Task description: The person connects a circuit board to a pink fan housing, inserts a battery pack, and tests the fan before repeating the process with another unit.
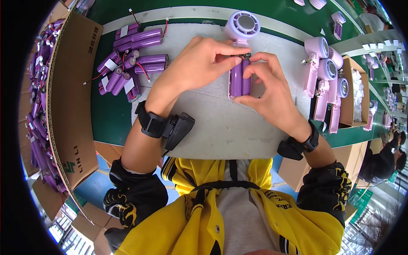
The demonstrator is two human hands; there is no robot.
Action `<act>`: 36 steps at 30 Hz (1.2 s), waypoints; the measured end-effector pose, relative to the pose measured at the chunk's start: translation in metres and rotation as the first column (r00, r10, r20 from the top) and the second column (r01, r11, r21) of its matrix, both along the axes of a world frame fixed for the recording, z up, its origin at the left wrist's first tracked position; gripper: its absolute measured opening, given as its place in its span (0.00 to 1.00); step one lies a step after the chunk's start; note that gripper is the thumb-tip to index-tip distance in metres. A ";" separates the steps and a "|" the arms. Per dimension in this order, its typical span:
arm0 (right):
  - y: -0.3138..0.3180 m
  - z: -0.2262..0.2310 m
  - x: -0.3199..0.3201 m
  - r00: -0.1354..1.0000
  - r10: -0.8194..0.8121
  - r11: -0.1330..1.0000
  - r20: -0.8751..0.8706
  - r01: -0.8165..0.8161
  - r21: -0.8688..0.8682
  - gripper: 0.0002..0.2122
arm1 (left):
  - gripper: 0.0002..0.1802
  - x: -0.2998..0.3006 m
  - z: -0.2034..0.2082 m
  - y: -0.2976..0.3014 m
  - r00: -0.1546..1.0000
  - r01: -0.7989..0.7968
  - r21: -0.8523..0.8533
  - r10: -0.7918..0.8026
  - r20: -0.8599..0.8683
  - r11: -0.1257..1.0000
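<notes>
A handheld fan [244, 26] with a lilac round head lies on the grey mat, its handle pointing toward me. The handle is uncovered, and a purple battery pack [240, 81] of two cells sits in it. At the handle's top end, below the fan head, is a small circuit board [246, 55]. My left hand [199, 63] pinches there with thumb and index finger; its fingertips partly cover the spot. My right hand [272, 83] grips the handle from the right, thumb near its lower end, fingers at the cells and the board.
Several purple battery packs [136, 63] with wires lie at the left. Beyond them stands a cardboard box [74, 97] of more packs. Several open pink fans [325, 80] lie at the right beside a smaller carton [348, 91] of white parts. A metal rail [187, 13] crosses the green table's back.
</notes>
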State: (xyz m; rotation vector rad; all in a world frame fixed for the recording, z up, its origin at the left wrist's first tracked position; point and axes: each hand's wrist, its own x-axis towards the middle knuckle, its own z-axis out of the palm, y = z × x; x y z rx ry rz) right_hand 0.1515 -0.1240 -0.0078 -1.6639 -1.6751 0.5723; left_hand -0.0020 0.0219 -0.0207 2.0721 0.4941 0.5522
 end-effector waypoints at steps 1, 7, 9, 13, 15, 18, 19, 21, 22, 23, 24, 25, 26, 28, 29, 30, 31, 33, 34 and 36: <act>0.001 0.001 0.000 1.000 -0.002 1.000 0.001 0.002 -0.003 0.22 | 0.19 -0.001 0.001 0.001 1.000 0.012 -0.015 -0.012 -0.018 1.000; 0.008 0.007 0.009 0.996 0.041 0.991 -0.080 -0.051 -0.126 0.24 | 0.26 -0.003 0.007 0.001 0.993 0.028 -0.102 -0.040 -0.115 0.994; 0.009 0.008 0.011 0.993 0.055 0.987 -0.104 -0.070 -0.146 0.24 | 0.27 -0.001 0.009 -0.001 0.992 0.015 -0.115 -0.029 -0.124 0.993; 0.008 0.009 0.012 0.987 0.061 0.985 -0.147 -0.084 -0.150 0.24 | 0.28 0.001 0.013 -0.006 0.988 -0.031 -0.177 0.004 -0.151 0.984; 0.009 0.012 0.012 0.982 0.070 0.983 -0.174 -0.097 -0.152 0.26 | 0.30 0.002 0.014 -0.006 0.987 -0.054 -0.229 0.018 -0.158 0.972; 0.009 0.011 0.016 0.983 0.078 0.982 -0.169 -0.105 -0.154 0.27 | 0.30 0.003 0.015 -0.006 0.986 -0.059 -0.259 0.015 -0.168 0.964; 0.010 0.011 0.017 0.985 0.083 0.983 -0.150 -0.106 -0.147 0.28 | 0.30 0.004 0.015 -0.006 0.985 -0.063 -0.269 0.016 -0.173 0.961; 0.010 0.011 0.016 0.987 0.092 0.983 -0.132 -0.111 -0.145 0.29 | 0.30 0.004 0.017 -0.006 0.986 -0.066 -0.262 0.022 -0.168 0.963; 0.012 0.013 0.015 0.987 0.073 0.981 -0.141 -0.096 -0.167 0.30 | 0.30 0.004 0.019 -0.006 0.986 -0.067 -0.247 0.027 -0.162 0.967; 0.014 0.015 0.014 0.987 0.055 0.979 -0.148 -0.083 -0.187 0.30 | 0.29 0.004 0.020 -0.006 0.987 -0.068 -0.230 0.033 -0.156 0.971; 0.015 0.018 0.013 0.987 0.038 0.976 -0.154 -0.070 -0.205 0.30 | 0.29 0.003 0.021 -0.007 0.987 -0.073 -0.230 0.038 -0.154 0.971; 0.015 0.017 0.013 0.989 0.041 0.978 -0.145 -0.069 -0.198 0.30 | 0.29 0.004 0.019 -0.007 0.987 -0.071 -0.243 0.032 -0.160 0.968; 0.013 0.014 0.013 0.988 0.047 0.984 -0.146 -0.071 -0.162 0.29 | 0.29 0.004 0.018 -0.007 0.986 -0.068 -0.254 0.027 -0.165 0.965; 0.012 0.005 0.015 0.987 0.071 0.994 -0.145 -0.082 -0.072 0.28 | 0.29 0.003 0.016 -0.006 0.987 -0.073 -0.237 0.036 -0.159 0.969; 0.014 0.002 0.016 0.988 0.080 0.995 -0.132 -0.088 -0.052 0.28 | 0.29 0.003 0.014 -0.006 0.991 -0.059 -0.227 0.029 -0.132 0.972; 0.015 -0.001 0.017 0.986 0.041 0.998 -0.161 -0.049 -0.043 0.25 | 0.29 0.003 0.011 -0.007 0.995 -0.041 -0.217 0.019 -0.103 0.975; 0.017 -0.003 0.018 0.982 0.004 0.999 -0.190 -0.011 -0.034 0.21 | 0.29 0.002 0.010 -0.008 0.997 -0.024 -0.204 0.009 -0.073 0.979; 0.018 -0.005 0.022 0.980 -0.029 1.000 -0.199 0.029 -0.002 0.18 | 0.29 0.004 0.010 -0.012 0.998 -0.019 -0.203 0.006 -0.062 0.979; 0.017 -0.006 0.020 0.992 -0.050 0.998 -0.120 0.055 0.035 0.15 | 0.29 0.004 0.010 -0.014 0.998 -0.015 -0.222 -0.001 -0.070 0.975; 0.019 -0.008 0.016 0.994 -0.106 0.988 0.029 0.102 0.113 0.10 | 0.29 0.007 0.010 -0.015 0.998 -0.007 -0.221 -0.008 -0.065 0.975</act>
